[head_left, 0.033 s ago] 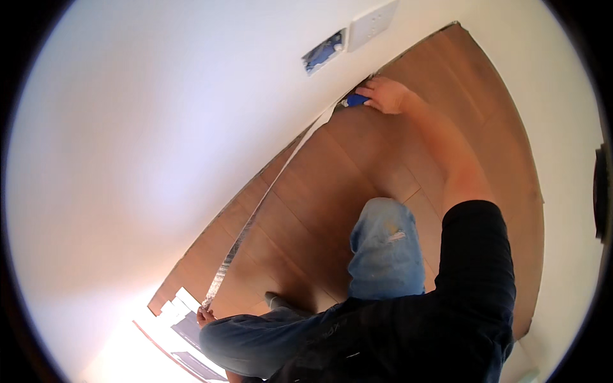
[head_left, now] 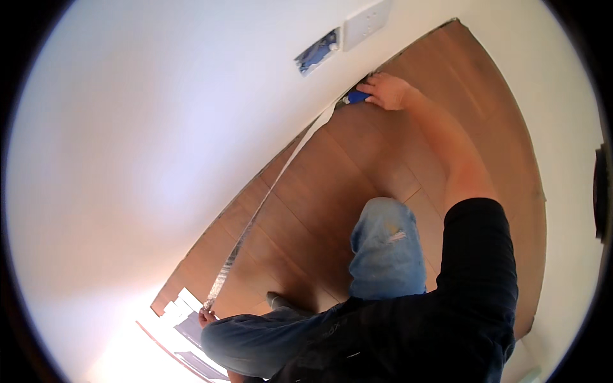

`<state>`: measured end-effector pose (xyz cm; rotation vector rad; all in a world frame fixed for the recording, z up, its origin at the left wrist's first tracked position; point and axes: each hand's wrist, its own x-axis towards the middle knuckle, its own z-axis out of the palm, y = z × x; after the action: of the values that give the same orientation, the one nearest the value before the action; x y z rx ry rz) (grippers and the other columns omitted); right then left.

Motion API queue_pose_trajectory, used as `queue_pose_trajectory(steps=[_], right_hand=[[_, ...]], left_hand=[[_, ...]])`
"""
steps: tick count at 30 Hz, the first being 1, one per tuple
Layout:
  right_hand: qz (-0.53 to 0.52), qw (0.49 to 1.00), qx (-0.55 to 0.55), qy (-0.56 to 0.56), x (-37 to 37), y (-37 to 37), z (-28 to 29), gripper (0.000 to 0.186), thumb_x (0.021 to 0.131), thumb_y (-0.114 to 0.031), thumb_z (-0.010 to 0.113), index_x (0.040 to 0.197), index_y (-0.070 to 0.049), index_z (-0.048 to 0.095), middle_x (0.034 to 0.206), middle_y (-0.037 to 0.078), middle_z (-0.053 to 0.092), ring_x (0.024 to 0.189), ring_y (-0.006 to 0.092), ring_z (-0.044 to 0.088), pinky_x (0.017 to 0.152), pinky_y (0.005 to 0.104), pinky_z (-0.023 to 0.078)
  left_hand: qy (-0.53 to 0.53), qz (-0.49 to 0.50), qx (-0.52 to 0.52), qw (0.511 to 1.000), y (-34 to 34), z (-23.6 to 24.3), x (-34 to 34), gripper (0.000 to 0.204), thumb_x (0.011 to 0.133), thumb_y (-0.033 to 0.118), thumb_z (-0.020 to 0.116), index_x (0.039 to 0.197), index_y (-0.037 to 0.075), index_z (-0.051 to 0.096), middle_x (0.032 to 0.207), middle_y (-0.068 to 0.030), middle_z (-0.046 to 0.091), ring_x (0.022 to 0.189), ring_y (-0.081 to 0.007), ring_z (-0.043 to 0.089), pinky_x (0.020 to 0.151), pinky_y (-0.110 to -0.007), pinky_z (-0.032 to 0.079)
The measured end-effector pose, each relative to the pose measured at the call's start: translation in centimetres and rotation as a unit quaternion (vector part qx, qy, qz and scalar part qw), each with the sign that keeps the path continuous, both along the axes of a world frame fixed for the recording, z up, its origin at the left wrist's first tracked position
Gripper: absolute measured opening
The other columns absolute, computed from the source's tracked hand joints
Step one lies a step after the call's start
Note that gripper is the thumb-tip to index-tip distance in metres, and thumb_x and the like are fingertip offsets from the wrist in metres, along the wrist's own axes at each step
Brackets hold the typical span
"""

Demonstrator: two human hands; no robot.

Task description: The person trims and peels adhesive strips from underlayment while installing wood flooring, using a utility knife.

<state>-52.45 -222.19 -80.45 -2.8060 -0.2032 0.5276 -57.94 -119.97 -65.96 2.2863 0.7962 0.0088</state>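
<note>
At the foot of the wall, my right hand (head_left: 386, 90) is closed round a blue-handled tool (head_left: 359, 97) with a pale tip, low against the floor's edge. What its tip touches is too small to tell. A long, thin strip (head_left: 258, 207), white at its far end and silvery nearer me, stretches taut from beside that tip down to the lower left. My left hand (head_left: 206, 317) pinches the strip's near end, its arm partly hidden by my knee. The strip appears to run just above the brown plank floor (head_left: 306, 191), along the wall.
A white wall (head_left: 153, 140) rises on the left, with an open blue wall box (head_left: 317, 52) and a white cover plate (head_left: 368, 24) above my right hand. My bent jeans knee (head_left: 386, 249) stands mid-floor. Grey and white sheets (head_left: 188, 329) lie at lower left.
The view has shifted very slightly. My right hand with the blue-handled tool sits a touch farther along the wall; my left hand still pinches the strip.
</note>
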Motion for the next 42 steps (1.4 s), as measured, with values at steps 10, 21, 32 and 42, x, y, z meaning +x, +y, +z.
queue_pose_trajectory(steps=[10,21,32,42], right_hand=[[-0.083,0.996,-0.036,0.018,-2.8,-8.0,2.2,0.048,0.105,-0.032,0.055,0.149,-0.015,0.051,0.134,0.014,0.06,0.13,0.0359,0.053,0.11,0.0489,0.043],[-0.135,0.989,-0.054,-0.006,-5.7,-9.9,4.2,0.046,0.104,-0.028,0.057,0.148,-0.017,0.052,0.132,0.012,0.06,0.128,0.035,0.052,0.109,0.0479,0.044],[-0.358,0.927,-0.111,-0.02,-16.9,-6.3,7.8,0.046,0.107,-0.029,0.052,0.15,-0.014,0.048,0.144,0.018,0.052,0.137,0.0396,0.046,0.117,0.049,0.039],[-0.313,0.933,0.086,-0.158,-21.0,7.3,10.4,0.04,0.103,-0.019,0.061,0.139,0.0,0.057,0.131,0.023,0.064,0.12,0.0441,0.059,0.105,0.0493,0.047]], left_hand=[[0.054,0.057,0.007,0.997,-3.7,4.5,1.9,0.038,0.107,0.03,0.051,0.123,-0.003,0.062,0.1,-0.0108,0.067,0.093,-0.0212,0.061,0.084,-0.042,0.049],[0.044,0.094,-0.014,0.995,-4.0,8.2,1.1,0.036,0.106,0.023,0.047,0.124,-0.005,0.061,0.106,-0.0134,0.067,0.101,-0.0251,0.06,0.094,-0.048,0.047],[0.009,0.173,-0.086,0.981,0.2,9.7,-5.1,0.035,0.105,0.017,0.042,0.126,-0.006,0.06,0.112,-0.016,0.067,0.11,-0.0291,0.06,0.104,-0.054,0.045],[-0.174,0.47,-0.226,0.835,10.0,16.0,-28.6,0.036,0.105,0.011,0.038,0.128,-0.007,0.059,0.118,-0.0183,0.067,0.118,-0.0327,0.059,0.113,-0.06,0.043]])
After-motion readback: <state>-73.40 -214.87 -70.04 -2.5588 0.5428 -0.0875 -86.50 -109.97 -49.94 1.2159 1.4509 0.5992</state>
